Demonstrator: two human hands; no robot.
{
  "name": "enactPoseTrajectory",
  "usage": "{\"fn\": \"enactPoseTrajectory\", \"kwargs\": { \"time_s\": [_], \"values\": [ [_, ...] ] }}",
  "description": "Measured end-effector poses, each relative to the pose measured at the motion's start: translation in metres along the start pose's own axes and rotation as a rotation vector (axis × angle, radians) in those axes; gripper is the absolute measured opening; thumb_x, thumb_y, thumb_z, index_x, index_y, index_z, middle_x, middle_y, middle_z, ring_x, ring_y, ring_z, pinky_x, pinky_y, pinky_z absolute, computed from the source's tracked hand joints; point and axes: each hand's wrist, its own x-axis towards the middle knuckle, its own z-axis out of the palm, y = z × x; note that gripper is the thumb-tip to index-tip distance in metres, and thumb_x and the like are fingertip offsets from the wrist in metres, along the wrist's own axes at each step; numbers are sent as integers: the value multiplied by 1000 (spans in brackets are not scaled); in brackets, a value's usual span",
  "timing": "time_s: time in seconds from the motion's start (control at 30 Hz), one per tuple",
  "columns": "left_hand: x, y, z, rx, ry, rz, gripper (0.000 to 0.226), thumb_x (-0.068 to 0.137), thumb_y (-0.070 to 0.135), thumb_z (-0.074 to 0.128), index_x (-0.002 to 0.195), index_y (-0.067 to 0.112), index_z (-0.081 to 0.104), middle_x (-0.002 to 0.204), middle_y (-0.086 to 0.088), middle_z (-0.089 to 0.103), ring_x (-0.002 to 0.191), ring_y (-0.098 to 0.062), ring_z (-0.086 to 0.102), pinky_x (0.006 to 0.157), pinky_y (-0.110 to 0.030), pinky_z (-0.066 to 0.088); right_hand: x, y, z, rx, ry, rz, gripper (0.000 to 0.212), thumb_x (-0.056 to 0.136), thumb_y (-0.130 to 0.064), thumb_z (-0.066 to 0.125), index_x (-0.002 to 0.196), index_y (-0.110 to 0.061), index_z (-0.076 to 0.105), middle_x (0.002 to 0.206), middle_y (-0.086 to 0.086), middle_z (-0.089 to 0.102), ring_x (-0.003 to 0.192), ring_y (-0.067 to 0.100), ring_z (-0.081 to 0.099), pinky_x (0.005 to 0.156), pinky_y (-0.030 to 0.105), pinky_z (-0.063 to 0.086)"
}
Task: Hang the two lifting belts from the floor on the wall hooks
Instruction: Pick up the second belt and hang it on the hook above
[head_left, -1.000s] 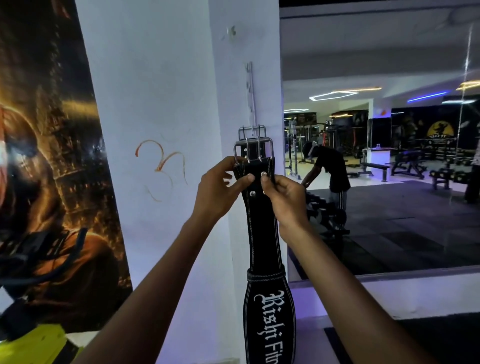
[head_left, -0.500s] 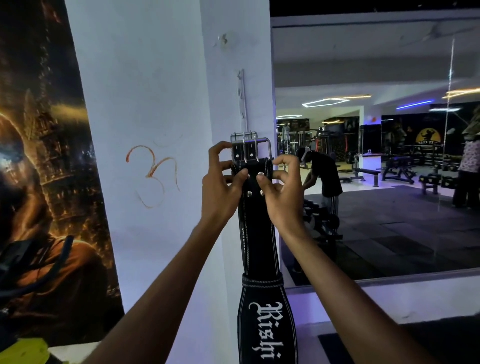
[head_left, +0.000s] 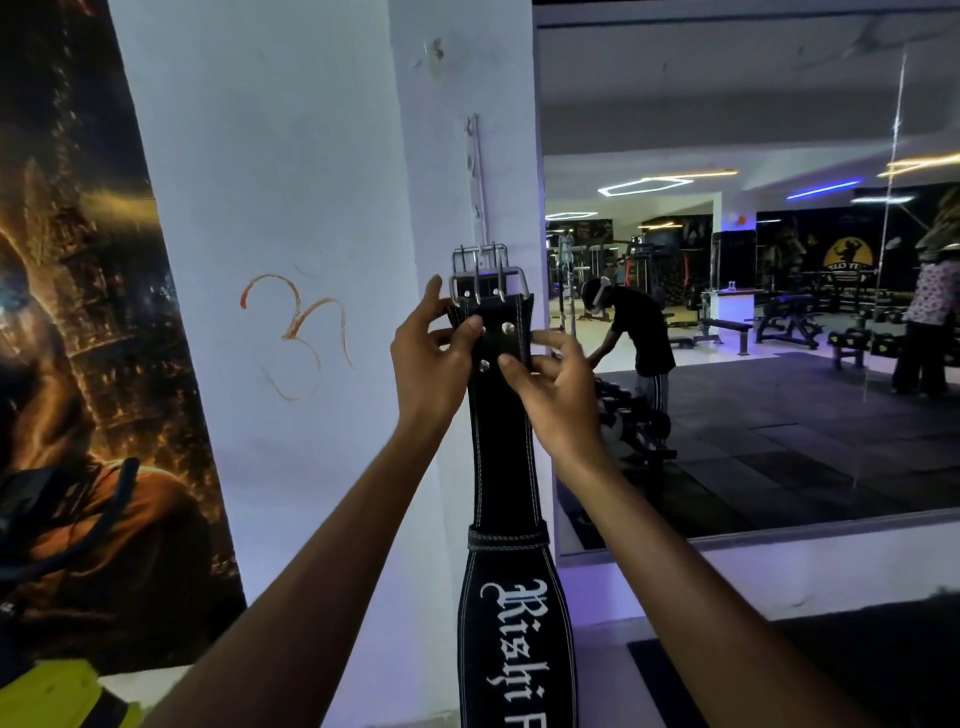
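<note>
Head view: fingers of the left hand pinch the left edge of the belt just below its buckle, thumb on the front face by the rivets, other fingers curled behind. The right hand grips the right edge a little lower, thumb pressed on the front and fingers wrapped round the back, so both hands are closed on the strap. The belt hangs straight down between the forearms, its wide lettered part near the bottom of the frame. Its buckle is raised against the white pillar, right at the foot of the hook rail, a thin metal strip running up the pillar's face. A second metal frame shows just behind and above the buckle; whether that belongs to another belt already hung or to this buckle's own double frame cannot be told. Nor can it be seen whether the buckle has caught a hook. By my reading, this belt is at the hooking step, not yet released, and the floor is out of view, so the other belt's state stays unknown. A mirror fills the wall to the right.
</note>
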Motion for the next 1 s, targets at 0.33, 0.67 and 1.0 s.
{"fn": "enactPoseTrajectory", "kwargs": {
  "time_s": [0.33, 0.67, 1.0],
  "values": [
    [25, 0, 0, -100, 38, -21, 49, 88, -6, 64, 133, 12, 57, 103, -9, 70, 67, 1, 69, 65, -17, 55, -79, 97, -25, 97, -169, 203, 5, 87, -11, 72, 88, -14, 69, 79, -9, 74, 77, 1, 65, 72, 11, 48],
    [29, -7, -1, -114, 68, -85, 46, 88, -6, 63, 128, 17, 57, 99, -8, 71, 65, 0, 69, 62, -21, 57, -162, 181, -51, -75, -181, 385, 22, 79, -18, 78, 99, -18, 70, 96, 0, 79, 92, 23, 73, 77, 24, 55],
    [26, -16, 1, -131, 91, -146, 43, 89, -3, 64, 124, 21, 58, 102, -12, 70, 70, -16, 69, 64, -33, 61, -86, 119, -35, 97, -130, 242, 25, 82, -6, 74, 104, -14, 67, 91, -10, 78, 90, 3, 71, 79, 13, 52]
  ]
}}
